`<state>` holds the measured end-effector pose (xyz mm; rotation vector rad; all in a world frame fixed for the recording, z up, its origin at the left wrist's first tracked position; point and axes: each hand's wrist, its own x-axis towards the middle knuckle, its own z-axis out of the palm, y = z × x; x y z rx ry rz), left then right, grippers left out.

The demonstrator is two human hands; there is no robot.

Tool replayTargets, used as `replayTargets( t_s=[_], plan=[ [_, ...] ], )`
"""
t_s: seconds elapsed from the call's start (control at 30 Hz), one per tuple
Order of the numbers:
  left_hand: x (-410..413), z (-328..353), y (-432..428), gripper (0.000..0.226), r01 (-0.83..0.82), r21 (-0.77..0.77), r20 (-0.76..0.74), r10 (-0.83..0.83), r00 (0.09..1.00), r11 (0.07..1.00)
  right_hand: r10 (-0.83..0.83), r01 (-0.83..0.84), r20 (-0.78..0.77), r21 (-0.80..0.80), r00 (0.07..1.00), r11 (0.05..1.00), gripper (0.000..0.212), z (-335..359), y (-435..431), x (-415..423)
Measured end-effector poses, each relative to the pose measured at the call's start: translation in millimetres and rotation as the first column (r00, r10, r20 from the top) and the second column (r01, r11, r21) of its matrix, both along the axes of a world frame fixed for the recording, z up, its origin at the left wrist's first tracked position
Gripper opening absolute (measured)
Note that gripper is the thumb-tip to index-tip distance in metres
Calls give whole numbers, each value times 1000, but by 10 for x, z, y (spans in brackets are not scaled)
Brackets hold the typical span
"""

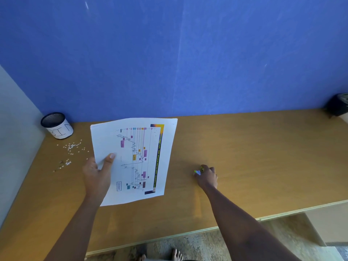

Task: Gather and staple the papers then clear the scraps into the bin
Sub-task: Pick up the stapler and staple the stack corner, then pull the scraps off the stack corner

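Left hand has the papers pinched at their near-left edge, thumb on top, fingers hidden underneath. The stack's held up off the surface, a bit fanned, w/ a 2nd sheet peeking out along the top & right. Its long axis runs away from the person, leaning slightly right at the far end.

Right hand is down on the surface, well to the right of the sheets, fingers curled round a small green-and-white object. Prob the stapler, but it's too small to be sure. So the hands are apart, each closed on its own thing.

Key relation: the object sits right of the papers' right long edge, about level w/ their near half. The free corners are on that side too, so I'd judge the right hand brings the tool leftward while the left squares the stack.

Scraps are scattered left of the papers, the bin just behind them at the far-left corner. The left hand's clearly nearer for that part, and it's not yet begun.
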<state>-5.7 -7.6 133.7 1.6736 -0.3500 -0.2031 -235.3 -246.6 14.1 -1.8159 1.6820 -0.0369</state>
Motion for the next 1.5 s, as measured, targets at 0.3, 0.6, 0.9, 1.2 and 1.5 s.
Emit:
replayTargets(
  t_s=[0.3, 0.6, 0.9, 1.2, 1.5],
  plan=[
    [-76, 36, -20, 20, 18, -44, -8, -19, 1000, 999, -80, 89, 121, -71, 989, 993, 65, 235, -50, 95],
    [-142, 87, -34, 11, 2, -59, -32, -4, 999, 998, -86, 128, 702, -9, 707, 992, 27, 1098, 115, 576],
    [-183, 175, -17, 5, -8, -70, -44, 5, 999, 998, -37, -148, 910, 107, 413, 983, 34, 1859, 577, 694],
    [-176, 183, 28, 15, 2, -61, -64, -6, 998, 998, 90, -47, 951, -79, 296, 996, 13, 1868, 633, 739],
    [-131, 138, -14, 40, 35, -33, -19, -36, 999, 999, 107, 74, 917, -146, 384, 986, 11, 1900, 649, 746]
  ],
)
